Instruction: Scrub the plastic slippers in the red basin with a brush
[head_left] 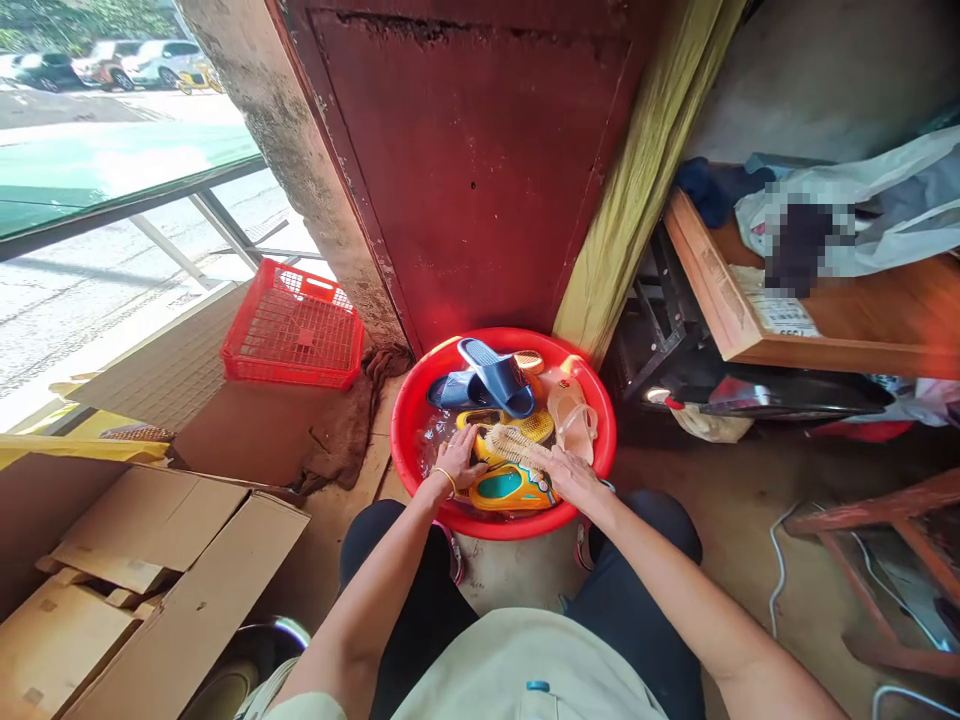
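Note:
A red basin of water with several shoes in it stands on the floor between my knees. My right hand grips a scrubbing brush, bristles showing, over a yellow slipper. My left hand, with a bracelet at its wrist, holds the near left part of that yellow slipper; its fingertips are partly hidden. Closest to me lies a yellow clog with a teal inside. Two blue slippers lie crossed at the basin's far side. A pale pink sandal leans at the right wall.
Behind the basin rises a dark red door, with a yellowish curtain beside it. A red crate and an open cardboard box are to the left. On the right stand a wooden table and a wooden stool.

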